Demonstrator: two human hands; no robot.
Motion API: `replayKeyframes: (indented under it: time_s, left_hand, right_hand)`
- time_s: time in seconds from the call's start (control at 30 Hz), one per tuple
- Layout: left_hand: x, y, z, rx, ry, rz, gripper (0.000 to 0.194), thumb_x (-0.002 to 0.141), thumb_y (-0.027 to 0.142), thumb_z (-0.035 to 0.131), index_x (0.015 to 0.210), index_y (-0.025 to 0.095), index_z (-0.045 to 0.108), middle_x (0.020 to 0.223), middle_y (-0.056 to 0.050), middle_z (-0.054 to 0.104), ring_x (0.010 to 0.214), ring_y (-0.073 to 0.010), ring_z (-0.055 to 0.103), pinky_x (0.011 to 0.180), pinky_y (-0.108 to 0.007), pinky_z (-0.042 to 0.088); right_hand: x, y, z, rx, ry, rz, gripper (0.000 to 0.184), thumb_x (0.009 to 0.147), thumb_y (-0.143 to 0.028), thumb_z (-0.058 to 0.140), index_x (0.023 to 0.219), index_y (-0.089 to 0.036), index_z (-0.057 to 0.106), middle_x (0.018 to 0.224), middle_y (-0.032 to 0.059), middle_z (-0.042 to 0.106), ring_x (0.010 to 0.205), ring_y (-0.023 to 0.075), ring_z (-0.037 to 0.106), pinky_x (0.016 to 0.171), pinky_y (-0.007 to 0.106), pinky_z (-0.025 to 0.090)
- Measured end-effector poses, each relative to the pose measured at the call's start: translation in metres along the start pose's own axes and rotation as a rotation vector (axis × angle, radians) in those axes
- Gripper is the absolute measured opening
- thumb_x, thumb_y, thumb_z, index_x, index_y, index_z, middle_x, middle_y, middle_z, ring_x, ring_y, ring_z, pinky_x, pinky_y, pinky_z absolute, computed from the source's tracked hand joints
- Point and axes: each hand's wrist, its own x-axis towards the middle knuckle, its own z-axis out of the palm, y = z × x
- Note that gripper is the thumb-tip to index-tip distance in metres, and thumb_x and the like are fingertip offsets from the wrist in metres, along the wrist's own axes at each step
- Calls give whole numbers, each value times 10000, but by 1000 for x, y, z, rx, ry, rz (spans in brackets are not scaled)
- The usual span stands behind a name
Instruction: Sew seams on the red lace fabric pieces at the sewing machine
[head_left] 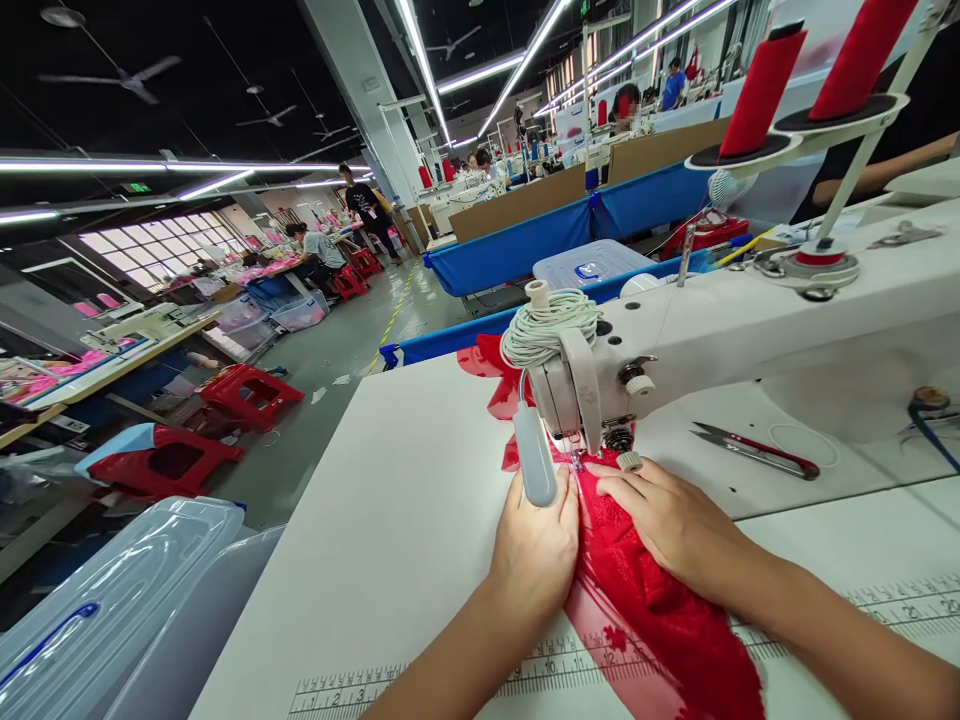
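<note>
Red lace fabric (pixel 675 620) with a sheer mesh part runs from the table's front edge up under the presser foot (pixel 576 460) of a white sewing machine (pixel 720 325). Left of the needle, my left hand (pixel 536 545) is closed on the fabric's edge, its fingertips partly hidden by a small grey lamp (pixel 534 455). My right hand (pixel 671 520) grips the lace just right of the needle, fingers bent and pressed onto it. Behind the machine head, more red sheer fabric (pixel 499 375) lies on the white table (pixel 390 510).
Red-handled thread snips (pixel 757 450) lie right of my right hand. A printed ruler (pixel 540 668) crosses the table front. Red thread cones (pixel 761 95) stand above the machine. Clear lidded bins (pixel 142 580) and red stools (pixel 251 392) are at left. Co-workers (pixel 367 210) are in the background.
</note>
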Motion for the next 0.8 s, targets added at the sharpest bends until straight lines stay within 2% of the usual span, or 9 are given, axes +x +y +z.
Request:
replayKeyframes:
  time_s: [0.27,0.4,0.53,0.67,0.8]
  left_hand:
    - [0,-2,2,-31,-17,8,348,909,-10,304,1018,122,606,973,-110,683,954,-228,637,754,-372,564]
    - [-1,-4,5,-64,27,9,274,934,28,335,1007,113,585,945,-108,664,958,-249,628,755,-380,548]
    - [-4,-7,3,-182,-13,35,292,936,33,296,1021,129,559,944,-104,629,898,-230,608,628,-314,511]
    - [-9,-10,-2,-349,-121,159,278,937,79,285,862,167,538,766,-41,562,641,-161,518,523,-255,411]
    - [-12,-15,-5,-437,-188,142,304,982,259,302,765,181,500,737,-30,541,610,-155,466,567,-276,410]
  right_hand:
    - [0,2,1,9,0,-1,411,749,13,334,992,-186,598,970,92,674,903,230,541,736,331,495]
    - [2,2,-1,-5,-8,-8,401,726,11,341,952,-189,604,910,89,670,860,231,540,702,333,492]
    - [4,1,-5,39,-4,-29,349,810,-28,324,944,-184,605,912,100,666,891,237,553,729,354,503]
    - [0,0,-9,41,9,-87,295,862,-91,374,1010,-182,613,1045,111,666,964,238,563,808,379,499]
    - [-6,3,-6,28,7,-137,485,753,0,391,1138,-199,609,1283,78,608,1085,223,547,902,384,453]
